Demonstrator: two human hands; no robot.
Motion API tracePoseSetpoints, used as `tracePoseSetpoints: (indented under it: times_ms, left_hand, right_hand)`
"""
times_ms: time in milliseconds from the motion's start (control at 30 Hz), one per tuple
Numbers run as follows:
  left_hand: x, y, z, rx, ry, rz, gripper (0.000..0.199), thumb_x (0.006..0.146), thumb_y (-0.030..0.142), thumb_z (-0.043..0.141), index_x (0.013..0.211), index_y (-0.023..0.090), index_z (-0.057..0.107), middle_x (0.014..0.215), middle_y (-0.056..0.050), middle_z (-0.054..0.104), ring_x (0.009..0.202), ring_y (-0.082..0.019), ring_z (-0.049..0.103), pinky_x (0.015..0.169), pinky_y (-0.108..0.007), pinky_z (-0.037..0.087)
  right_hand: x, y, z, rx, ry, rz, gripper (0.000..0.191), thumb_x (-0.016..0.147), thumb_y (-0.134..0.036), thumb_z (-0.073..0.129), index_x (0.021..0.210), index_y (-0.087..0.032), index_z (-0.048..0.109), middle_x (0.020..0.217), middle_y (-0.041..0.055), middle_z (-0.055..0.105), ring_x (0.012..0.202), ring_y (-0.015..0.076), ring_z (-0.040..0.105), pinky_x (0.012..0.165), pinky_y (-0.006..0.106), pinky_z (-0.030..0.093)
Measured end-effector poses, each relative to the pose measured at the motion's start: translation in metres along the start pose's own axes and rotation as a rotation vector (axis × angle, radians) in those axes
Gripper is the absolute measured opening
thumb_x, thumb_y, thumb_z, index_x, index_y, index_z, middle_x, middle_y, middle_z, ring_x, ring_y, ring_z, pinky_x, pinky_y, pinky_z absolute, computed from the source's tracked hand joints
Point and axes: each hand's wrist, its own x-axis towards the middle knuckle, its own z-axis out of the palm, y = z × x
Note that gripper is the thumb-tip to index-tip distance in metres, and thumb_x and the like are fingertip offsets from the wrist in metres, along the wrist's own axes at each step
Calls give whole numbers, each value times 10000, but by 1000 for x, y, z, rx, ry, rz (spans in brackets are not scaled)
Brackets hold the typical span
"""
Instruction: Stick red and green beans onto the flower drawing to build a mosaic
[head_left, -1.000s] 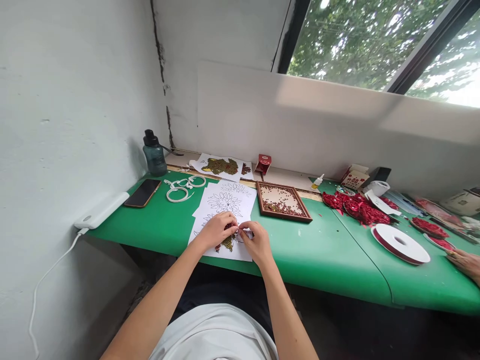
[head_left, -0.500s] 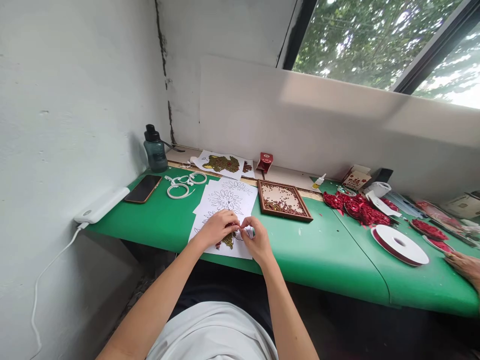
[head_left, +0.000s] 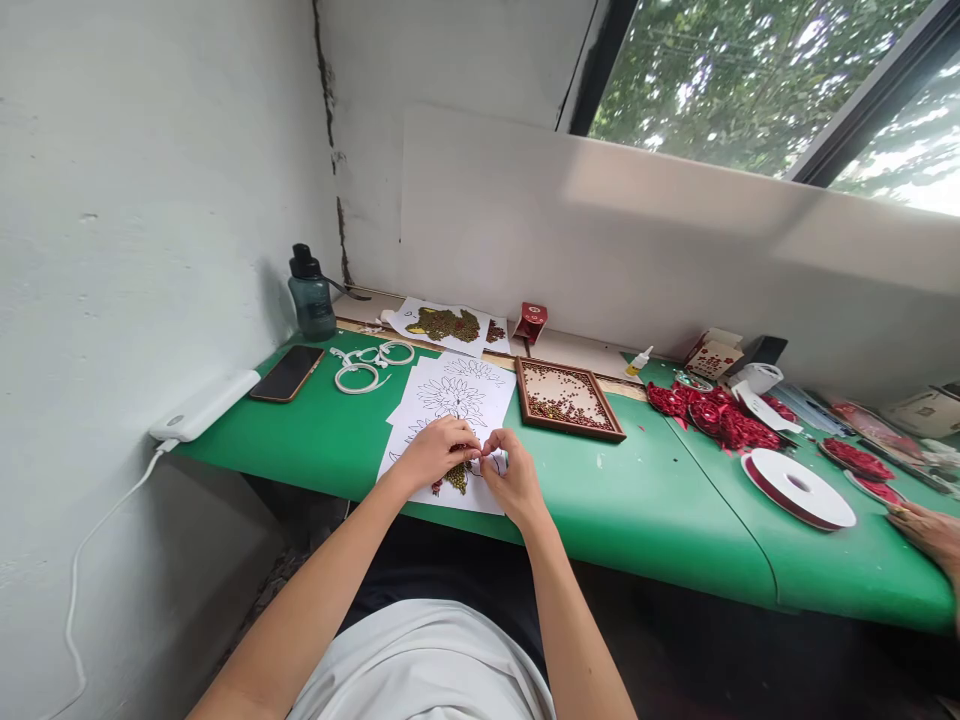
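Observation:
Both hands meet over a white sheet with flower line drawings (head_left: 451, 395) near the table's front edge. My left hand (head_left: 441, 450) lies over the lower part of the sheet, its fingers closed in a pinch. My right hand (head_left: 512, 470) comes in from the right, thumb and forefinger pinched close to the left fingertips. What the fingertips hold is too small to make out. Below my left hand, a patch of green and dark red beads or beans (head_left: 456, 478) covers part of the drawing. The wooden tray (head_left: 611, 436) beyond my right hand holds scattered small reddish-brown pieces.
On the left are a phone (head_left: 287, 374), a coiled white cable (head_left: 358, 378), a bottle (head_left: 311, 300) and a white power strip (head_left: 204, 404). Rightward lie a ribbon spool (head_left: 798, 490), red decorations (head_left: 724, 418) and another person's hand (head_left: 926, 530). A glue bottle (head_left: 638, 362) stands behind.
Both hands keep almost the same place, fingertips still together over the sheet. The whole view has shifted very slightly.

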Motion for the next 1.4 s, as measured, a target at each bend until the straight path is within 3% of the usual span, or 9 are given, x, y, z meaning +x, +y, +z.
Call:
tracePoseSetpoints:
  times_ms: [233, 567, 767, 867, 967, 1100, 1233, 1400]
  left_hand:
    - [-1, 5, -2, 20, -4, -6, 181, 1006, 304, 608, 918, 274, 764, 952, -25, 712, 1014, -236, 596, 901, -403, 468]
    - [-1, 2, 0, 37, -2, -1, 120, 972, 254, 639, 899, 261, 733, 965, -15, 727, 1038, -240, 605, 916, -400, 472]
    - [-1, 3, -1, 38, 68, -63, 178, 957, 169, 574, 994, 251, 728, 1057, -34, 712, 1099, -245, 606, 944, -403, 486]
    - [0, 2, -1, 51, 80, -77, 193, 946, 148, 570, 993, 250, 727, 1072, -29, 705, 1106, -241, 601, 955, -403, 490]
    - [0, 1, 0, 72, 84, -80, 190, 950, 157, 570, 1002, 247, 729, 1088, -32, 705, 1110, -247, 587, 980, -422, 487]
    - [1, 0, 0, 115, 100, -91, 207, 949, 167, 575, 1059, 251, 729, 1158, -27, 707, 1153, -257, 562, 1036, -449, 476]
    - [1, -1, 1, 142, 110, -117, 215, 942, 149, 568, 1058, 243, 723, 1161, -31, 707, 1144, -252, 567, 1032, -442, 492]
    - [1, 0, 1, 140, 132, -146, 242, 942, 124, 538, 1075, 239, 705, 1159, -38, 704, 1155, -249, 577, 1049, -433, 497]
  right_hand:
    - [0, 0, 1, 0, -14, 46, 99, 887, -209, 547, 953, -242, 481, 896, -8, 589, 617, 124, 435, 570, 289, 364]
    - [4, -1, 2, 7, -45, 75, 131, 836, -154, 530, 902, -247, 465, 840, -19, 560, 721, 162, 503, 642, 301, 375]
    - [4, 4, 2, -56, 98, 65, 138, 810, -142, 491, 900, -246, 476, 878, 18, 587, 846, 214, 550, 747, 350, 429]
    - [4, 9, 3, -110, 92, 75, 158, 831, -151, 490, 951, -245, 527, 964, 56, 650, 924, 250, 565, 801, 392, 465]
    - [5, 12, 5, -190, 48, 105, 300, 895, -195, 511, 1176, -240, 606, 1251, 102, 692, 1176, 311, 546, 962, 469, 492]
    - [8, 8, 7, -384, -112, 134, 538, 1038, -413, 491, 1549, -245, 495, 1654, 60, 466, 1514, 356, 324, 1212, 570, 344]
    - [12, 1, 8, -555, -294, 124, 572, 1114, -506, 304, 1641, -307, 401, 1724, -45, 343, 1613, 347, 177, 1248, 573, 291]
    - [14, -5, 9, -656, -370, 90, 578, 1126, -520, 233, 1649, -328, 388, 1710, -81, 345, 1635, 344, 140, 1259, 570, 267]
